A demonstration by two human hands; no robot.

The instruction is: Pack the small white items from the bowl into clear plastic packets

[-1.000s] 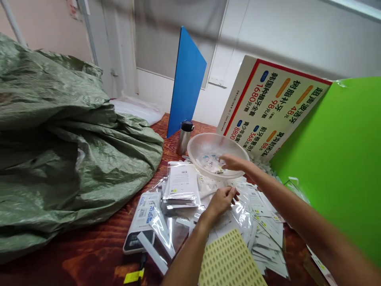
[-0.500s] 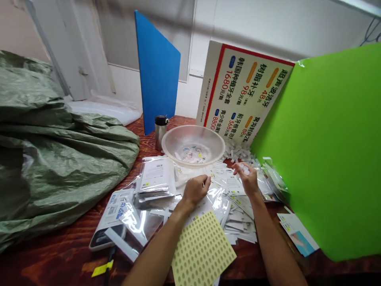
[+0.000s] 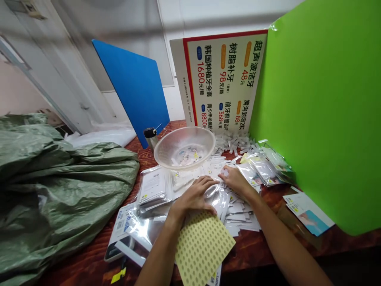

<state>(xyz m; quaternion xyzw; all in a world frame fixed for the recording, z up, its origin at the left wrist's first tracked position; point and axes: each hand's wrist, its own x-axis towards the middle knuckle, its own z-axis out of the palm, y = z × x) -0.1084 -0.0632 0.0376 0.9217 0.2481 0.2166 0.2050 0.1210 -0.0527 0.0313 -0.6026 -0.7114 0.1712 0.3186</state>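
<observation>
My left hand (image 3: 195, 196) lies over a clear plastic bag (image 3: 219, 195), its thumb apart from its fingers. Close to its fingertips, my right hand (image 3: 236, 178) is closed on small whitish round pieces (image 3: 225, 172), mostly hidden by the fingers. Below my left hand lies a yellow sheet of small oval stickers (image 3: 205, 250). White printed cards (image 3: 238, 216) are spread loosely under and beside both hands. To the left, printed cards in clear sleeves (image 3: 155, 184) form a stack.
Beyond the hands stands a translucent bowl (image 3: 159, 153) with small items inside, beside a steel flask (image 3: 151, 139). White strips (image 3: 233, 143) are heaped behind. Filled clear packets (image 3: 268, 169) lie right, against a green panel (image 3: 315, 119). Green sheeting (image 3: 74, 186) covers the left.
My left hand has gone from closed to spread over the plastic bag. My right hand has come down and left toward it, still with the whitish pieces. The view has turned slightly.
</observation>
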